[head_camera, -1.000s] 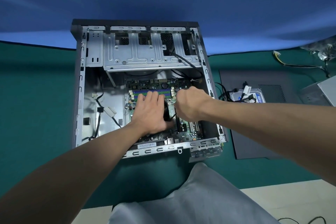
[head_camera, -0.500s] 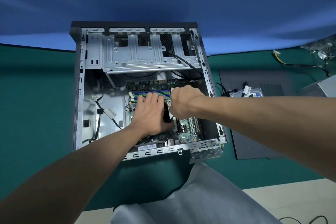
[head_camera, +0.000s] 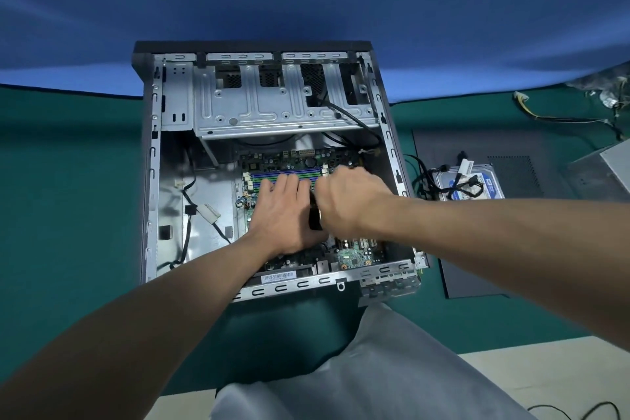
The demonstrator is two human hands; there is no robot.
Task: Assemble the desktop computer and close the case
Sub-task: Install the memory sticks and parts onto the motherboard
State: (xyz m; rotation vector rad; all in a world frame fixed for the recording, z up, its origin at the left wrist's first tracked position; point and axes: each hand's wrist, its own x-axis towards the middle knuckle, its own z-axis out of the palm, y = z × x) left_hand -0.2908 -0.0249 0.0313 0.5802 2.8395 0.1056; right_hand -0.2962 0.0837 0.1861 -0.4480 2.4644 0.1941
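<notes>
Case (head_camera: 151,181) open-side up, lengthwise away

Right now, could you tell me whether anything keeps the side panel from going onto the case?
Yes: a hard drive with black cables rests on the side panel, right of the case, and the left hand and right hand reach into the opening.

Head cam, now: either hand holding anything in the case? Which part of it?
Left hand lies flat on a black part over the motherboard. Right hand curls at its right edge; blurred, so the grip cannot be told.
</notes>
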